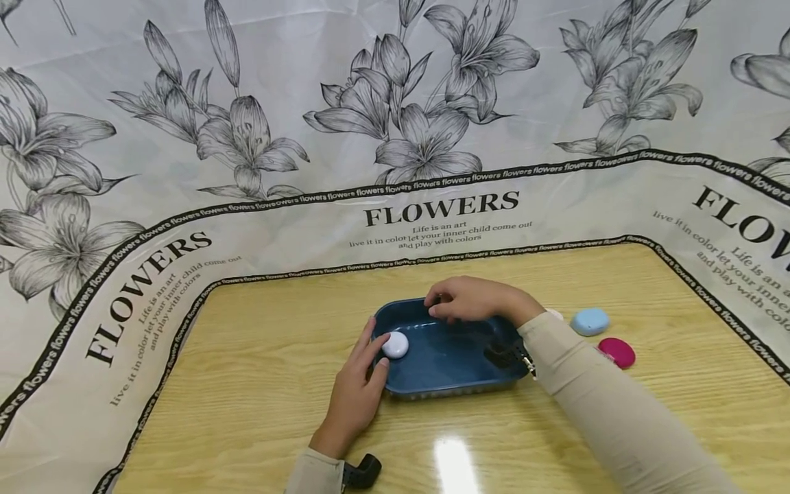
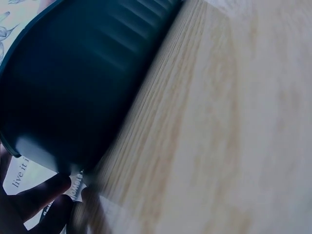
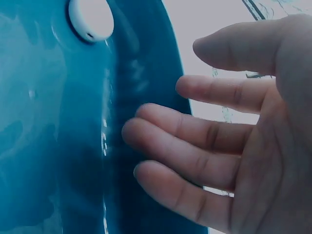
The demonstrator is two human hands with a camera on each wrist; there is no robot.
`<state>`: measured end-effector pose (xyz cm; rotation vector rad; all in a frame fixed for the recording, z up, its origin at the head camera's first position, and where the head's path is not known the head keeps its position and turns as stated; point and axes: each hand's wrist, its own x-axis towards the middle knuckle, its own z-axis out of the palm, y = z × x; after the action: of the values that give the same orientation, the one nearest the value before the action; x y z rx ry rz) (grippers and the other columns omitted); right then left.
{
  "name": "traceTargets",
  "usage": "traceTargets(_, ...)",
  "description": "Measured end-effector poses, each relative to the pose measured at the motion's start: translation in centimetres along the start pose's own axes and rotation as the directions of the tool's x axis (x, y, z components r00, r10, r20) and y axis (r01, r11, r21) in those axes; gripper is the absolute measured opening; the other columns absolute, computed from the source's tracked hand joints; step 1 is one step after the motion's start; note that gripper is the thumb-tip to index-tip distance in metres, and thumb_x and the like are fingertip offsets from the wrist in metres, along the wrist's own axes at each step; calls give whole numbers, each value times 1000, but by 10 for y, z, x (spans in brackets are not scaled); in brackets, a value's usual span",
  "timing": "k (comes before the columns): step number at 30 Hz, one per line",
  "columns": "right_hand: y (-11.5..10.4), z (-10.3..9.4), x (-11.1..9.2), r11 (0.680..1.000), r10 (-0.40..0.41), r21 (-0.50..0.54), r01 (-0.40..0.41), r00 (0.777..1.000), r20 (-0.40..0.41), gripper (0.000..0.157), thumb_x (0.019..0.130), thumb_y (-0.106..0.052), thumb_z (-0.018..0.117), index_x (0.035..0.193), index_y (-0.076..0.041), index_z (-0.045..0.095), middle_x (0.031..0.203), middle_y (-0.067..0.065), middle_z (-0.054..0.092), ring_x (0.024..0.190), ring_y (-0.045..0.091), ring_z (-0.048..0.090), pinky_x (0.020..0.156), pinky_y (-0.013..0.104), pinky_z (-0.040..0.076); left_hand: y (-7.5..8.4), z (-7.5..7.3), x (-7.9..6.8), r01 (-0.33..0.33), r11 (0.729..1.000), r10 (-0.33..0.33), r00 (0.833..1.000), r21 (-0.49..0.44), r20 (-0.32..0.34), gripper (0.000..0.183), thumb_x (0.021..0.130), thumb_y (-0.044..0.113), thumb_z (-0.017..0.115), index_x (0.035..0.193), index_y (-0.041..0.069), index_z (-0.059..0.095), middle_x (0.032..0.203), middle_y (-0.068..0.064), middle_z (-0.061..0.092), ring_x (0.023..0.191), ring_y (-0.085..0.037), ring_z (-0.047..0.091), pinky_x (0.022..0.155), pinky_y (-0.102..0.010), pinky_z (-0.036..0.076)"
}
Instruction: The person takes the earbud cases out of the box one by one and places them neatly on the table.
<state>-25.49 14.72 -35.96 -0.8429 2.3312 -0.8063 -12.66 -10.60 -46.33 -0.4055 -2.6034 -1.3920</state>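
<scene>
A dark blue oblong basin (image 1: 457, 357) rests on the wooden table. Inside its left end lies a smooth white rounded object (image 1: 396, 345), which shows one small dark spot in the right wrist view. My left hand (image 1: 361, 387) touches the basin's left end, with fairly straight fingers along the rim close to the white object. Over the far rim is my right hand (image 1: 472, 298). Its fingers (image 3: 165, 146) are loosely bent and hold nothing, as the right wrist view shows.
Right of the basin lie a light blue rounded object (image 1: 590, 321) and a magenta rounded one (image 1: 617, 353). A white thing (image 1: 555, 314) is partly hidden behind the right forearm. A flower-printed cloth (image 1: 444, 219) stands around the table's back and sides.
</scene>
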Motion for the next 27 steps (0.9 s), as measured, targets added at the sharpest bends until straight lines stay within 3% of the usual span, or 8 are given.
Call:
traceTargets(10,-13,8,15,998,-51,-48,52,998,21,34,103,-22,56,129,0,62,100,10,71,84,24,69,74,35,52,0,-4,3,-18,1000,18,1000,-3,-13,41,105,21,53,146,19,53,163,15,23,147,-9,25,113,-49,32)
traceTargets(20,-17,19,22,991,10,-135,3,996,92,38,102,-25,58,132,-1,61,100,2,69,82,15,68,75,34,52,2,0,-2,24,999,-24,1000,-46,6,43,104,18,54,147,20,52,162,16,24,146,-9,26,114,-47,31)
traceTargets(27,-19,26,34,981,12,-195,5,996,87,41,100,-26,62,134,-3,60,104,0,68,84,10,64,78,36,52,2,-1,1,16,998,-17,1000,-58,-8,43,104,17,54,146,19,52,162,15,25,146,-8,27,114,-45,31)
